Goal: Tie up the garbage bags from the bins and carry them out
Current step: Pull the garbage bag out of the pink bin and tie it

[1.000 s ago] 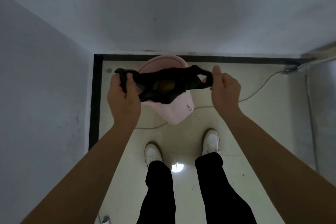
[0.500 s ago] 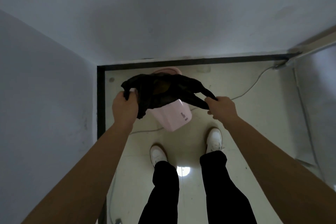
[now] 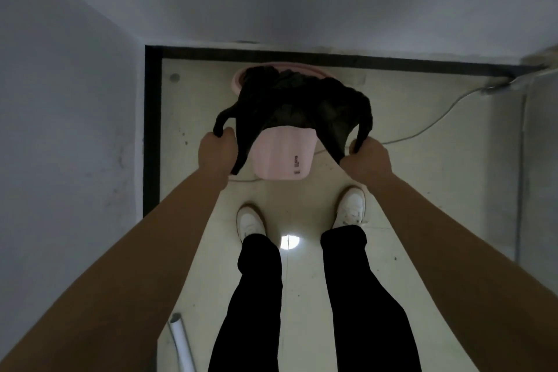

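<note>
A black garbage bag [image 3: 296, 103] hangs over the mouth of a pink bin [image 3: 282, 158] that stands on the pale floor near the back wall. My left hand [image 3: 217, 151] grips the bag's left handle strip, pulled down to the bin's left side. My right hand [image 3: 367, 161] grips the right handle strip at the bin's right side. The bag's body is bunched above the bin's rim and covers the opening. What is inside the bag is hidden.
Grey walls close in at left and back, with a black skirting strip [image 3: 152, 130] along the floor edge. A grey cable [image 3: 434, 121] runs across the floor at right. A white tube [image 3: 181, 338] lies at lower left. My white shoes [image 3: 250, 222] stand just before the bin.
Both hands have moved down and toward me, pulling the bag's two handle strips apart and lower beside the bin. The bag now drapes over the bin's top instead of being stretched flat.
</note>
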A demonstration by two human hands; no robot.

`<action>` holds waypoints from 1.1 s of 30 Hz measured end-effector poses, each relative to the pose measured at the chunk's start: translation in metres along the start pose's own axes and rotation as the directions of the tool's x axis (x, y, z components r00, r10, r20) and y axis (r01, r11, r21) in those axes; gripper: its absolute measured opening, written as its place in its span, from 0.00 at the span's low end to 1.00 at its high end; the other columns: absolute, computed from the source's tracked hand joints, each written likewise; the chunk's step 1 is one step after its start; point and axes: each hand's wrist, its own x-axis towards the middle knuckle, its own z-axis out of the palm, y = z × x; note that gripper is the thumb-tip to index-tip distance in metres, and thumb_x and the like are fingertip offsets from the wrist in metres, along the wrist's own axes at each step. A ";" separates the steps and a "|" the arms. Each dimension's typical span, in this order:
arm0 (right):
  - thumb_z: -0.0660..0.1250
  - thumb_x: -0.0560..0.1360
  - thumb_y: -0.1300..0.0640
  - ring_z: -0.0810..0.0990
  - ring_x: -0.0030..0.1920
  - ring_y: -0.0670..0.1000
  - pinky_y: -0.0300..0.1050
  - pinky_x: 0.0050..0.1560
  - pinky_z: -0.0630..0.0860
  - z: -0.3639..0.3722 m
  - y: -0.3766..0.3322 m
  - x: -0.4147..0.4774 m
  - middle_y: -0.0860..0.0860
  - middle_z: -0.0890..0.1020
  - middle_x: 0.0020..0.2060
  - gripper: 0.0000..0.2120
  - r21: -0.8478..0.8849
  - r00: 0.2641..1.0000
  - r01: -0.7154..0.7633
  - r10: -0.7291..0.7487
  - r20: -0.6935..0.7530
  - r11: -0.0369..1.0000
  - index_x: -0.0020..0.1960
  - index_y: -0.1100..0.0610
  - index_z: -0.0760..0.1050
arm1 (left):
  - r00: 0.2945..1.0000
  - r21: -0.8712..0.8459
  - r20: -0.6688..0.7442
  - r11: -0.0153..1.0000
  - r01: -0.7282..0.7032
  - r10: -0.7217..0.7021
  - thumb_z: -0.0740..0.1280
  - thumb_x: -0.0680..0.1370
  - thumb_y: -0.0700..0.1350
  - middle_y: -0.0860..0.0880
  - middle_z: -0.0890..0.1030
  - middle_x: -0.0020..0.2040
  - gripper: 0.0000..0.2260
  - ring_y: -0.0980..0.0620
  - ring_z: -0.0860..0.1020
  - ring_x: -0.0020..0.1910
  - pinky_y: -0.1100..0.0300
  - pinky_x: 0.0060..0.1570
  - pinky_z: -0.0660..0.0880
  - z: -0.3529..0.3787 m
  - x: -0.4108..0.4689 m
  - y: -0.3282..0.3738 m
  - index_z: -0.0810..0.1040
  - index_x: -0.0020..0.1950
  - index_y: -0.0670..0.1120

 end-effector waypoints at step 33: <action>0.64 0.76 0.57 0.68 0.28 0.51 0.42 0.31 0.63 0.008 0.098 0.048 0.51 0.68 0.27 0.18 -0.014 0.995 -0.095 0.095 0.030 0.995 0.30 0.56 0.61 | 0.948 0.321 0.268 0.911 -0.257 0.173 0.60 0.76 0.31 0.43 0.80 0.41 0.11 0.45 0.78 0.41 0.54 0.40 0.75 0.147 0.039 0.002 0.81 0.46 0.43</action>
